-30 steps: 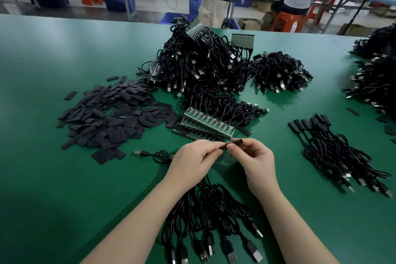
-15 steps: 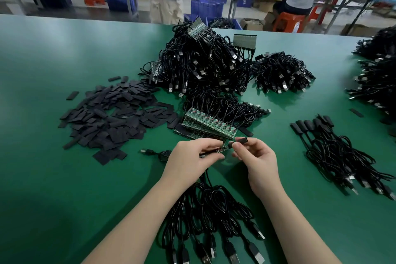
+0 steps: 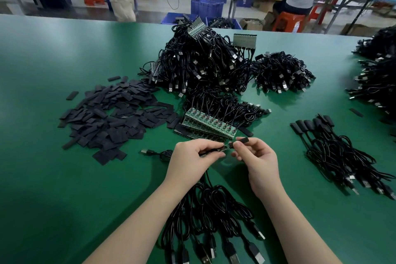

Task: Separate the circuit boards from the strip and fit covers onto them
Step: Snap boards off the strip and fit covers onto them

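Green bench mat [image 3: 53, 178] fills our view, with other work tables behind it at 12 o'clock. Our left hand [image 3: 190, 157] pinches a small circuit board [image 3: 222, 148], its cable trailing toward 6 o'clock. Our right hand [image 3: 258, 158] pinches a black cover [image 3: 241, 141] just beside the board's end, at 3 o'clock of it. A strip of boards [image 3: 209, 123] lies at 12 o'clock of the hands; loose covers [image 3: 111, 118] are heaped at 10 o'clock; finished cables [image 3: 338, 156] lie at 3 o'clock.
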